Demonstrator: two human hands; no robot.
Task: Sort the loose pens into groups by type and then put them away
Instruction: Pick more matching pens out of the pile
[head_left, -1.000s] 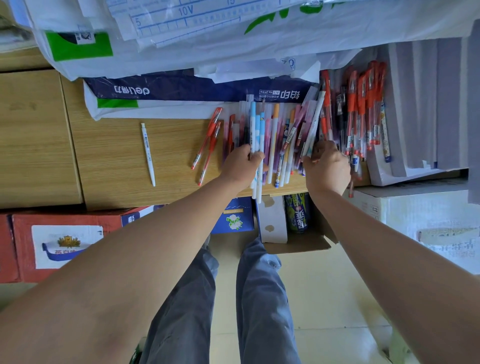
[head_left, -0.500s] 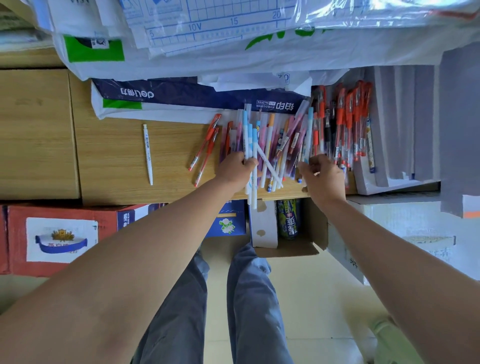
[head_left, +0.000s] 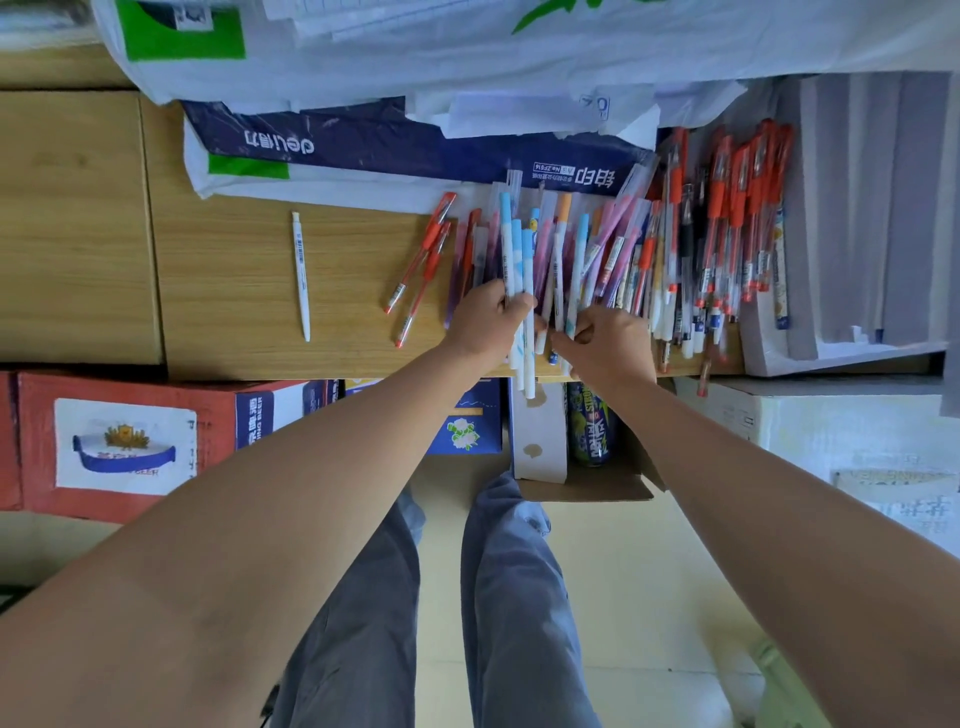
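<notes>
A heap of loose pens (head_left: 613, 260) lies on the wooden desk (head_left: 234, 291), pastel ones in the middle and red-capped ones (head_left: 727, 218) at the right. My left hand (head_left: 488, 322) grips a bundle of blue-and-white pens (head_left: 519, 249) that sticks out past the desk edge. My right hand (head_left: 608, 343) sits just to its right, fingers curled round one light blue pen (head_left: 574, 280) in the heap. Two red pens (head_left: 423, 265) lie apart on the left. A single white pen (head_left: 301, 275) lies further left.
A dark blue paper ream (head_left: 405, 145) and white plastic bags (head_left: 519, 52) crowd the back of the desk. Grey folders (head_left: 862, 208) stand at the right. Under the desk are a red carton (head_left: 124, 447), a blue box (head_left: 472, 426) and an open cardboard box with a can (head_left: 592, 431).
My right hand has moved left from the red-pen side toward my left hand and now holds a light blue pen. The left hand keeps its bundle.
</notes>
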